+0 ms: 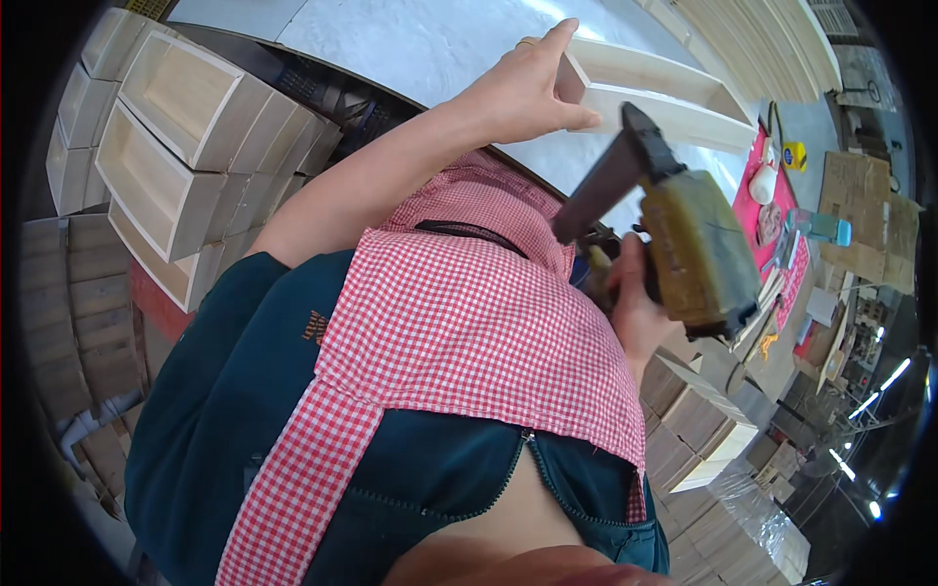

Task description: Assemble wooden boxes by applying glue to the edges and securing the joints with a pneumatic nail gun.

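Left arm bare below a dark green sleeve, reaching up and across the front of the body, elbow bent out to the side. Left hand (518, 90) at the near end of a long, narrow, open wooden box (711, 127) lying on the pale worktable (376, 54). Thumb and forefinger spread wide, bracketing the box end from its two long sides; other fingers mostly out of sight.

Right hand (640, 305) low, close against the apron (489, 332), its forearm mostly hidden. Fingers closed around the handle of a nail gun (694, 249), yellowish-brown housing, dark fittings; exact finger placement partly covered by the tool. Nose of the gun points up toward the box, overlapping its near wall in view; whether they touch, cannot tell.

Writing: small orange lettering (315, 326) on the dark green jacket (210, 410). Yellow container (794, 156) beyond the box bears dark markings, too small to read.

Surroundings: stacked wooden boxes (220, 200) to the left, open sides outward; pale wooden strips (767, 49) beyond the box; blue-capped bottle (816, 227) near the pink cloth (755, 181) on the right.
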The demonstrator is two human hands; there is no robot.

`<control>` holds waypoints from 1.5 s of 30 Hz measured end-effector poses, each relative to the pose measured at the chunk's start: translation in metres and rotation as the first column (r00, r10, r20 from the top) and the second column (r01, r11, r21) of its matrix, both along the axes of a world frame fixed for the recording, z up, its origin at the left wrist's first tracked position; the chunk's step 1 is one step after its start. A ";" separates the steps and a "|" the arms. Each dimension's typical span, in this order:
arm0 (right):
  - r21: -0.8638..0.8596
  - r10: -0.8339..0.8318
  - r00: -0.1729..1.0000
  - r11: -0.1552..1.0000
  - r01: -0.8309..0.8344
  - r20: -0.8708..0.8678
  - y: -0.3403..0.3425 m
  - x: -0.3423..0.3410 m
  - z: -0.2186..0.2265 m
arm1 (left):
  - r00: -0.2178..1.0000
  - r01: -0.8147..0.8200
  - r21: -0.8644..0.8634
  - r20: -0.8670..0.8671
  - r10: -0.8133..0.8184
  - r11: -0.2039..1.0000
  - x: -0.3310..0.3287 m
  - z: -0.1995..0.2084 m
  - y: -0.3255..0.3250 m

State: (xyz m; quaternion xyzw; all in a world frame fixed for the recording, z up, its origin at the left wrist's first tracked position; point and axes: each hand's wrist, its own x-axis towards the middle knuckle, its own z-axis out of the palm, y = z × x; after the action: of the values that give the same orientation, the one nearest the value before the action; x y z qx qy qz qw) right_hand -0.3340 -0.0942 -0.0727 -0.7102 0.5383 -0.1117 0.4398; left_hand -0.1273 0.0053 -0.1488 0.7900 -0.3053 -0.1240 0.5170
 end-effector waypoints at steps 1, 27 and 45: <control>-0.016 0.071 0.996 0.997 -0.071 0.048 -0.004 -0.003 -0.017 | 1.000 -0.011 0.009 -0.008 0.011 1.000 -0.002 0.004 0.002; 0.164 0.129 0.991 0.978 -0.131 0.023 0.007 0.001 -0.032 | 0.995 0.041 -0.007 -0.093 -0.042 0.999 0.008 -0.009 -0.004; 0.217 0.154 0.986 0.962 -0.165 0.066 -0.004 -0.011 -0.047 | 0.878 0.022 -0.256 -0.457 -0.141 0.966 0.028 -0.006 0.001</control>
State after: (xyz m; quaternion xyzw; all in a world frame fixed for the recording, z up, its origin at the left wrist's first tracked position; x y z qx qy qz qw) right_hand -0.3451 -0.0986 -0.1197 -0.6948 0.4774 -0.0323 0.5369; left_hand -0.0990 0.0067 -0.1548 0.6529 -0.2167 -0.2957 0.6628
